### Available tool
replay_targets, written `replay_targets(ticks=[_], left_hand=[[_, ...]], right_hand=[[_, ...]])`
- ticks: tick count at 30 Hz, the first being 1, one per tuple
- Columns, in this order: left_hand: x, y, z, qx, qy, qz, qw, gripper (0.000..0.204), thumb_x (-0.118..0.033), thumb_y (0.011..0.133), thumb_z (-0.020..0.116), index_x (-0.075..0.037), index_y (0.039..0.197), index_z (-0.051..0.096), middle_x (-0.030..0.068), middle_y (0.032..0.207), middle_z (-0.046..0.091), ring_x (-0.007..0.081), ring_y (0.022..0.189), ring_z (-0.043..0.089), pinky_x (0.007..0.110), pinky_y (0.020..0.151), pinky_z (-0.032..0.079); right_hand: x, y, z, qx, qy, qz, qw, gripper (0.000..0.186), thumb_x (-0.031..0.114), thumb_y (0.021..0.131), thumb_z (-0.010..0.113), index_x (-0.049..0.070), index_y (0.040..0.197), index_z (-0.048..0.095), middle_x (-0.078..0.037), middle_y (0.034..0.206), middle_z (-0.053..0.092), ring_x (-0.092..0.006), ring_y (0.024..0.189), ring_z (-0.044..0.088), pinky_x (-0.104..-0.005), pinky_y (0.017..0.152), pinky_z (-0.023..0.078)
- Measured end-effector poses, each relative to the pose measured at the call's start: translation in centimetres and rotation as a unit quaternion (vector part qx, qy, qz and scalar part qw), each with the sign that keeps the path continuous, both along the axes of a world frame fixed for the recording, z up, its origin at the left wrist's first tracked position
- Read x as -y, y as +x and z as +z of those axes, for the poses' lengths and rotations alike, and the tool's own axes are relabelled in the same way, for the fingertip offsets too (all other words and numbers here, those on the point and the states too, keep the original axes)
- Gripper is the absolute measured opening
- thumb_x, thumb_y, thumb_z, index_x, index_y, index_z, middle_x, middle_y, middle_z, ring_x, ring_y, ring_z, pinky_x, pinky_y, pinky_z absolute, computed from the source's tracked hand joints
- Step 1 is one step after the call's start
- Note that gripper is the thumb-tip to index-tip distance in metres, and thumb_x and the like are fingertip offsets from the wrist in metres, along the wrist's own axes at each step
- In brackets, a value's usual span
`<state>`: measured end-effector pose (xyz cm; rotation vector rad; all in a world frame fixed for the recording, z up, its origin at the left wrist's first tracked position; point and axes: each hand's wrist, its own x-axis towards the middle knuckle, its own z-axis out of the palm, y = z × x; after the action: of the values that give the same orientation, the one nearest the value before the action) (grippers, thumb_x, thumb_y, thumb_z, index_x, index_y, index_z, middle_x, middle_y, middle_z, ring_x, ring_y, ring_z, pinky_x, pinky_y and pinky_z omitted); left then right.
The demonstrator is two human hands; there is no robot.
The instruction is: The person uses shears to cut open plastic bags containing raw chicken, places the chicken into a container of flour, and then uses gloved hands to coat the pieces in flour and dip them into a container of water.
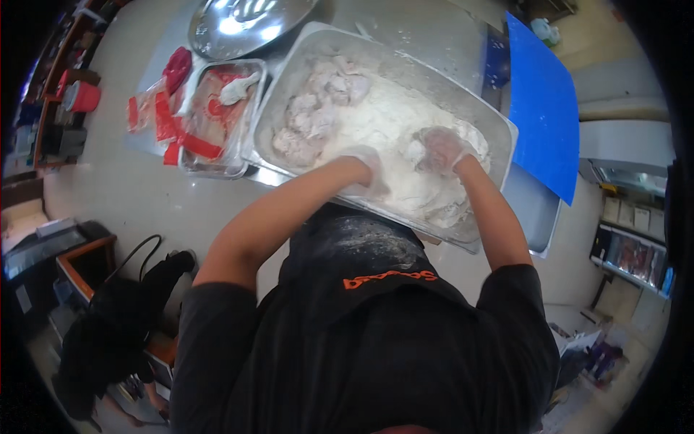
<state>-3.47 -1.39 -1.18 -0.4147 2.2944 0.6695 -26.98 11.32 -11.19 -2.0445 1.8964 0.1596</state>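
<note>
Item: deep rectangular grey metal pan (463, 106), set askew on the steel bench (426, 25); its near rim appears to overhang the near edge. Likely hazard: tipping, if weight bears down on that rim.

Item: loose white flour-like powder (394, 108), filling the pan's middle and right. Likely hazard: spillage over the near side, from brisk scooping; the black cloth apron (372, 242) already carries white dust.

Item: pale, lumpy powder-coated pieces (318, 108), heaped inside the pan at left. Likely hazard: sticking together or uneven coating, from crowding.

Item: left hand in translucent glove (367, 168), low at the pan's near side, in the powder. Fingers largely hidden; whether apart or together cannot be told.

Item: right hand in translucent glove (442, 148), in the powder at right. Fingers bent beside a whitish lump; whether clamped on it cannot be told. Likely hazard: glove slipping or tearing, from loose fit.

Item: clear plastic tray with red-marked lining (217, 171), just left of the pan. Likely hazard: being knocked, should the pan shift left.
</note>
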Motion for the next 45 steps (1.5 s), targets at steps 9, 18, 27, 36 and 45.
replay_targets(ticks=[9,18,27,36,45], left_hand=[[-1.4,-1.2,-8.3,-0.158,-0.041,0.123,0.979,0.041,-0.029,0.069,0.075,-0.005,0.103,0.071,0.0171,0.106,0.068,0.0297,0.102,0.063,0.039,0.087,0.051],[2.9,2.3,-7.2,-0.153,-0.092,0.309,0.934,0.04,-0.027,0.068,0.076,-0.005,0.101,0.072,0.0161,0.103,0.068,0.0293,0.099,0.065,0.04,0.084,0.052],[3.2,0.6,-6.4,-0.127,-0.119,0.325,0.93,0.038,-0.024,0.066,0.076,-0.006,0.099,0.073,0.015,0.101,0.069,0.0289,0.097,0.066,0.041,0.081,0.053],[2.6,-0.4,-4.4,-0.14,-0.156,0.29,0.934,0.035,-0.026,0.066,0.075,-0.009,0.096,0.074,0.0143,0.096,0.07,0.0295,0.093,0.066,0.043,0.076,0.054],[-0.6,14.7,7.6,-0.502,-0.171,0.362,0.767,0.029,-0.031,0.076,0.067,-0.006,0.092,0.069,0.0176,0.089,0.067,0.0338,0.087,0.064,0.043,0.077,0.051]], right_hand=[[3.3,0.3,5.6,0.124,-0.046,-0.146,0.98,0.075,0.029,0.071,0.078,0.004,0.134,0.047,-0.02,0.129,0.055,-0.0338,0.12,0.051,-0.0409,0.101,0.04],[10.7,3.8,8.2,-0.041,0.009,-0.06,0.997,0.062,0.034,0.074,0.073,0.005,0.125,0.052,-0.02,0.12,0.058,-0.0347,0.112,0.054,-0.0418,0.095,0.043],[10.8,1.7,10.8,-0.099,0.028,-0.058,0.993,0.052,0.039,0.078,0.068,0.006,0.117,0.058,-0.021,0.111,0.06,-0.0356,0.105,0.058,-0.0427,0.088,0.045],[9.6,-0.1,13.0,-0.16,0.052,-0.066,0.984,0.045,0.043,0.081,0.062,0.007,0.108,0.063,-0.021,0.102,0.063,-0.0365,0.097,0.061,-0.0436,0.081,0.048],[8.4,7.5,26.0,-0.264,-0.043,0.009,0.964,0.044,0.048,0.085,0.057,0.009,0.099,0.068,-0.022,0.093,0.066,-0.0375,0.089,0.064,-0.0444,0.075,0.05]])
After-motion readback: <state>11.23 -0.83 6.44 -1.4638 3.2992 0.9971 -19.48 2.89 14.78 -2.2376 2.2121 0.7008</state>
